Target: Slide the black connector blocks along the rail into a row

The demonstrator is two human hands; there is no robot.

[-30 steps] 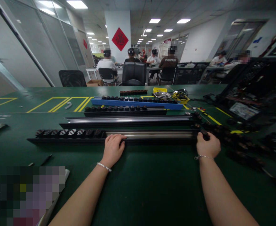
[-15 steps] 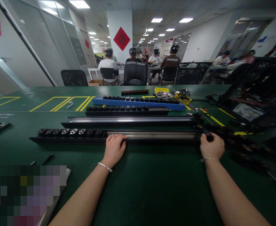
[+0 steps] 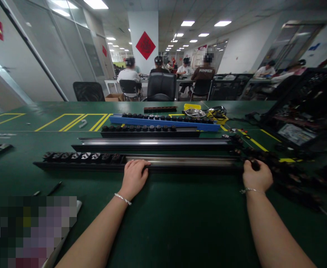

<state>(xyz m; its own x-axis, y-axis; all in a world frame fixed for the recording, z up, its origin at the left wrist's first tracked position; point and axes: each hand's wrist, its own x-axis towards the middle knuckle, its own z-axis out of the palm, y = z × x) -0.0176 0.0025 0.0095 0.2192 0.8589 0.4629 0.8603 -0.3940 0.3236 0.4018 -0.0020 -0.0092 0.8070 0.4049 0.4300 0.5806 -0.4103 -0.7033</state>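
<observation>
A long black rail [image 3: 191,168] lies across the green table, with several black modules [image 3: 85,158] seated in its left part and a bare metallic channel to their right. My left hand [image 3: 135,175] rests on the rail's near edge just right of the modules, fingers bent over it. Beyond the rail's right end, my right hand [image 3: 257,176] pinches a small black piece [image 3: 255,165], partly hidden by the fingers. Behind lie another rail [image 3: 152,143] with an open channel, a shorter black rail with modules [image 3: 149,131] and a blue rail [image 3: 163,122] with modules.
Loose black parts [image 3: 294,175] are heaped at the right, below a dark rack [image 3: 305,108]. A metal bowl [image 3: 194,112] and cables [image 3: 217,111] sit at the back. A pen [image 3: 54,188] lies at the left. People sit at far desks.
My right hand has shifted slightly right and down with the small black piece, away from the rail's end. My left hand stays on the rail. The view has shifted slightly.
</observation>
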